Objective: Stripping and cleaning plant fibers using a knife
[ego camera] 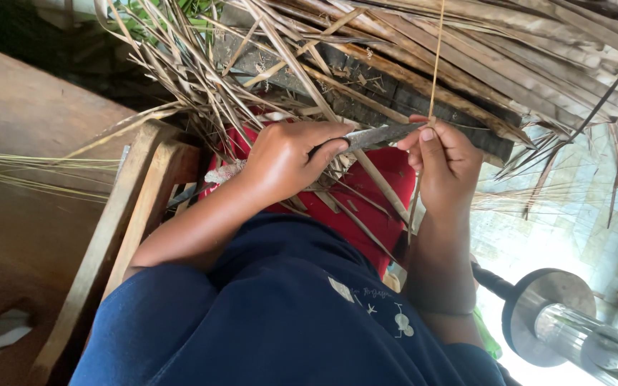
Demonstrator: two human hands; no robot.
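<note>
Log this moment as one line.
left hand: grips knife | right hand: pinches thin leaf strip at blade | around: dry palm leaves, red cloth

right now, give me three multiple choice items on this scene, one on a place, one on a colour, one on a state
1. Where is the knife blade?
A. between the two hands
B. on the wooden frame
C. on the tiled floor

2. What colour is the cloth under the hands?
A. green
B. red
C. white

3. What is the right hand doing?
A. lying flat and open
B. resting on the metal cylinder
C. pinching a thin leaf strip

Answers:
1. A, the left hand grips the knife and its blade reaches to the right hand.
2. B, red shows under the dry leaves.
3. C, thumb and fingers close on the strip running upward.
</note>
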